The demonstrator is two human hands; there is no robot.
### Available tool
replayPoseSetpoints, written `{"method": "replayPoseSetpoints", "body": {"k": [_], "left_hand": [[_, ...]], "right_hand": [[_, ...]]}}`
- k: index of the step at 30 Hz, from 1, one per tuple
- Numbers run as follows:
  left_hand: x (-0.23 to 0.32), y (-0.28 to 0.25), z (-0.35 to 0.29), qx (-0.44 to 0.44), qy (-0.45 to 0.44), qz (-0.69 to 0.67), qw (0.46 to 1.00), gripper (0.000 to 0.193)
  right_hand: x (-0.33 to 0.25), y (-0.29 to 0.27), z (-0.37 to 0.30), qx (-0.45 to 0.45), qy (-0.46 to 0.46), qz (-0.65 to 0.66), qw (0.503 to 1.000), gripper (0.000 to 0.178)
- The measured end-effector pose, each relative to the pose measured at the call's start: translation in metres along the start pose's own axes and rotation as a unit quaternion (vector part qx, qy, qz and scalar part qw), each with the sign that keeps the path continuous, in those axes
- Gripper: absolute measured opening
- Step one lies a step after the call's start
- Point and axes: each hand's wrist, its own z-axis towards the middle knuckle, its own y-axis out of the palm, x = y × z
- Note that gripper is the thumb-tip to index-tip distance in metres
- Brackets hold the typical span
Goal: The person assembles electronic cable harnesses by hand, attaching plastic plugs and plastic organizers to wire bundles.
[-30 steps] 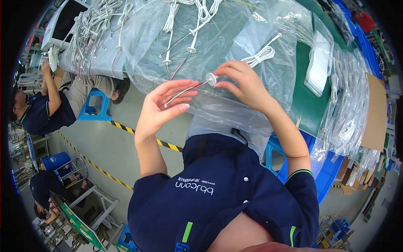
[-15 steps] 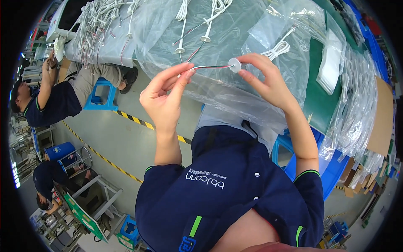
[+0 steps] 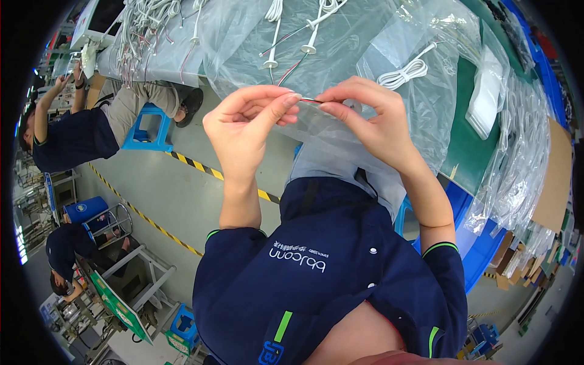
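The left grip (image 3: pixel 240 128), spread open behind the wires (image 3: pixel 312 100) a second ago, now pinches them between thumb and fingers. The right grip (image 3: pixel 378 121) has shifted from the rim of the white disc onto the wires themselves. The two sets of fingertips stand closer together, with only a short stretch of wire showing between, and the disc, plainly seen before, is now hard to make out.

1. Floor (image 3: pixel 155 210), grey, smooth.
2. Tape (image 3: pixel 196 165), yellow and black, two strips slanting across the floor.
3. Table (image 3: pixel 465 149), green top showing at right.
4. Stool (image 3: pixel 146 145), blue, at left, near the tape.
5. Bin (image 3: pixel 85 210), blue, rounded, lower left.
6. Frame (image 3: pixel 155 286), grey metal, beside a green board (image 3: pixel 118 304).
7. Cardboard (image 3: pixel 552 176), brown, right side.
8. Light (image 3: pixel 22 246), white, left rim.
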Motion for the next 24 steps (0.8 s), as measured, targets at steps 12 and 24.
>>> {"method": "replayPoseSetpoints", "body": {"k": [12,24], "left_hand": [[-0.008,0.006,0.003,-0.053,0.033,-0.013,0.998,0.012],[0.002,0.019,0.013,-0.116,0.143,0.204,0.962,0.011]], "right_hand": [[-0.006,-0.003,-0.002,-0.039,0.179,0.212,0.96,0.011],[-0.018,-0.009,0.006,0.009,0.102,0.097,0.99,0.011]]}}
